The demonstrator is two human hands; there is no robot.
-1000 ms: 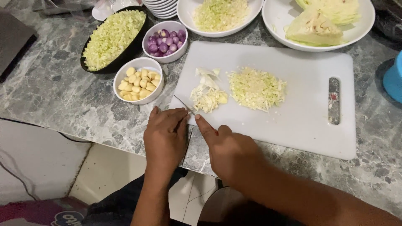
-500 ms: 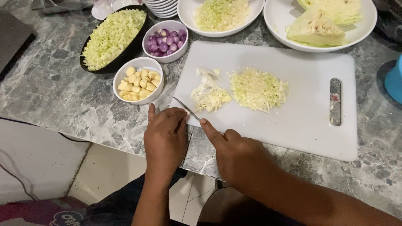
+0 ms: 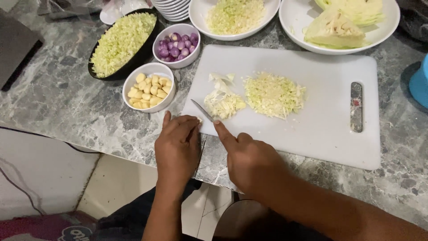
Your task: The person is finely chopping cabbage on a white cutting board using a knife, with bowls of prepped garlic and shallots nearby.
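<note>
We hold a small knife [image 3: 201, 110] at the near left corner of the white cutting board [image 3: 321, 120], its blade pointing up and left toward the coarse pile of cut cabbage [image 3: 223, 101] just beyond the tip. Our right hand [image 3: 247, 156] is closed on the handle with the index finger stretched along it, and our left hand [image 3: 177, 145] lies flat beside it, its fingers [image 3: 185, 124] curled at the board's corner and seemingly pinching a small pale piece right next to the blade; how firmly they grip it we cannot tell. That closeness is the main risk as we judge it: the left fingertips sit almost touching the edge, so a slip of the blade could nick them. The board overhangs the front edge of the marble table [image 3: 58, 102], so hard pressure at this corner might tip or shift it and scatter the finer shredded heap [image 3: 274, 93] in the board's middle. The bowl of peeled garlic cloves [image 3: 148, 87] stands just beside the left hand, with the bowl of small purple shallots [image 3: 176, 44] behind it, and a careless elbow or wrist could knock either.
</note>
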